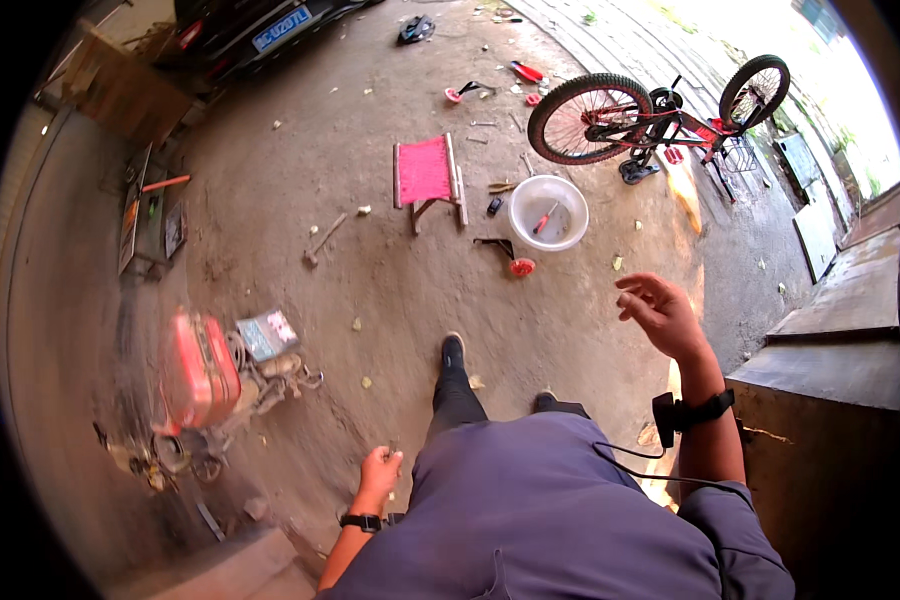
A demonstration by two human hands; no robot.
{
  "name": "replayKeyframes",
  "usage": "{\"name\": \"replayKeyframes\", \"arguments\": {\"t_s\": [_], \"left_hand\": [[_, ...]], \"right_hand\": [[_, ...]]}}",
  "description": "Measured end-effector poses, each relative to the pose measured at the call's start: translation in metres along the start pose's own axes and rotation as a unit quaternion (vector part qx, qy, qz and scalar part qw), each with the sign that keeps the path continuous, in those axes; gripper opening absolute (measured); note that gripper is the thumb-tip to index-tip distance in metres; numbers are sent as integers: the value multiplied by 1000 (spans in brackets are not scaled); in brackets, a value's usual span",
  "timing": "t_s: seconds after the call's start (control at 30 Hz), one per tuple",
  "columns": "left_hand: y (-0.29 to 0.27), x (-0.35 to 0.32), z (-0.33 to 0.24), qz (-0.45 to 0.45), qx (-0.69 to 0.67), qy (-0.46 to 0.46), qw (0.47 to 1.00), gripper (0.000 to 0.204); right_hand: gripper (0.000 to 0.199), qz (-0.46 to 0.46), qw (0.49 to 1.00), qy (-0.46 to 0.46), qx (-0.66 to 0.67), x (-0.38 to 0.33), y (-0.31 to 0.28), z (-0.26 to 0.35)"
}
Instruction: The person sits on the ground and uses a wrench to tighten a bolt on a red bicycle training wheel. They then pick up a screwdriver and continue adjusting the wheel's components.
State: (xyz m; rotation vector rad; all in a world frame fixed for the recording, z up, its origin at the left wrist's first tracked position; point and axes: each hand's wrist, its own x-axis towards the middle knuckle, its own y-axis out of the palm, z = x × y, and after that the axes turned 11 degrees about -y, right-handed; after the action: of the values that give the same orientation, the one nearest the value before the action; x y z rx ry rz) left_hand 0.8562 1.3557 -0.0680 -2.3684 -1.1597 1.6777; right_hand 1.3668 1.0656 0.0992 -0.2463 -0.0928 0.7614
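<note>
I am walking across a dirt floor, and both hands hold nothing. My right hand (658, 310) is raised in front of me with its fingers loosely curled and apart. My left hand (379, 470) hangs low by my hip, fingers curled in a loose fist. A black band with a cable sits on my right wrist, a dark watch on the left. Ahead lie a pink folding stool (427, 175) and a clear plastic basin (548, 212) with a red-handled tool in it. Beyond the basin stands an upside-down red bicycle (660, 112).
A red machine with hoses (202, 368) sits low at my left. Small tools and red parts are scattered on the ground near the stool. A concrete ledge (830, 380) rises at my right. A parked car (270, 30) and boards stand at the far left.
</note>
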Motion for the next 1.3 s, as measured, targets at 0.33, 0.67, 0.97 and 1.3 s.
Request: {"name": "replayKeyframes", "arguments": {"t_s": [0.33,0.67,0.97,1.3], "left_hand": [[-58,168,-396,75,124,156,977,23],[55,201,-622,170,171,185,953,27],[164,210,-822,235,214,246,916,24],[368,327,-966,373,445,213,786,24]], "right_hand": [[27,-168,966,159,112,73,13,-70],[29,-252,922,238,174,162,-20,-146],[32,-427,807,348,210,154,-44,-187],[27,-663,564,407,277,201,64,-228]]}}
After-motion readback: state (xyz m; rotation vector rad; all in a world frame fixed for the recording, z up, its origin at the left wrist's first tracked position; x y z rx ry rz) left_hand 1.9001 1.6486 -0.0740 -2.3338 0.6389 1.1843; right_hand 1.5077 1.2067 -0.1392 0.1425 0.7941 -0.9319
